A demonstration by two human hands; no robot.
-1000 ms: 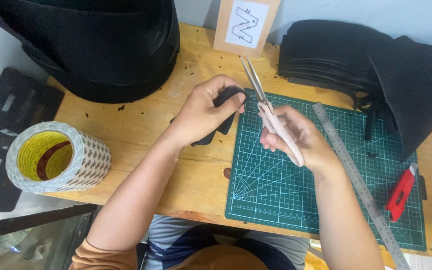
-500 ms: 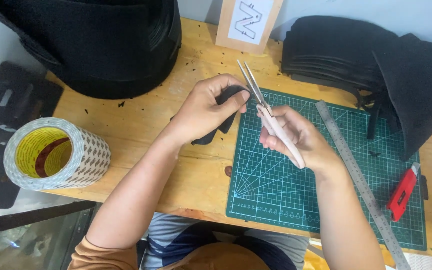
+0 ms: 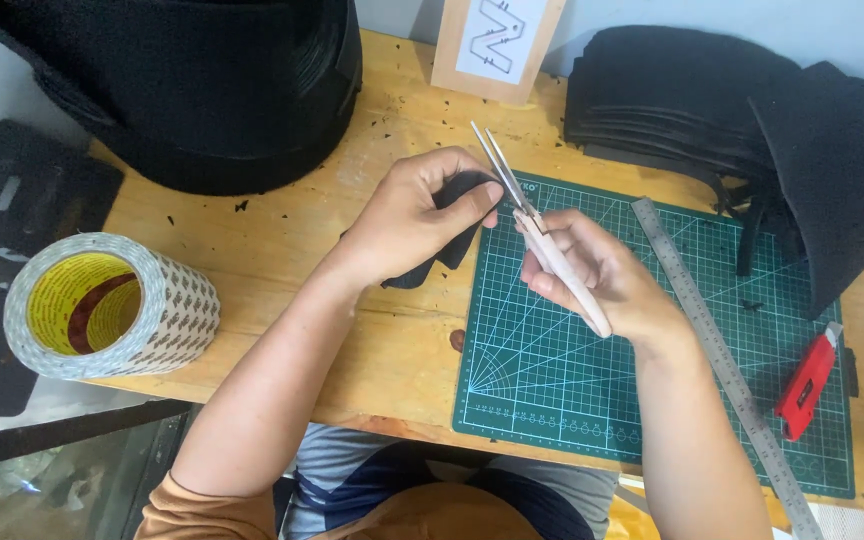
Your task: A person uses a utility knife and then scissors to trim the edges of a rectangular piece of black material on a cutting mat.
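Observation:
My left hand point(image 3: 414, 220) grips a small piece of black fabric point(image 3: 449, 240) over the wooden table, at the left edge of the green cutting mat point(image 3: 652, 380). My right hand point(image 3: 597, 275) holds a pair of scissors point(image 3: 537, 225) with pale handles. The blades point up and away, slightly apart, with their base next to my left thumb and the fabric. Most of the fabric piece is hidden behind my left hand.
A big roll of tape point(image 3: 107, 305) lies at the left. A steel ruler point(image 3: 722, 365) and a red utility knife point(image 3: 805, 382) rest on the mat's right side. Black fabric stacks point(image 3: 712, 95) and a large black roll point(image 3: 202, 80) fill the back. A card with a zigzag shape point(image 3: 497, 40) leans against the wall.
Both hands have stayed nearly in place. The scissors have shifted slightly left toward the fabric piece, blades still a little apart.

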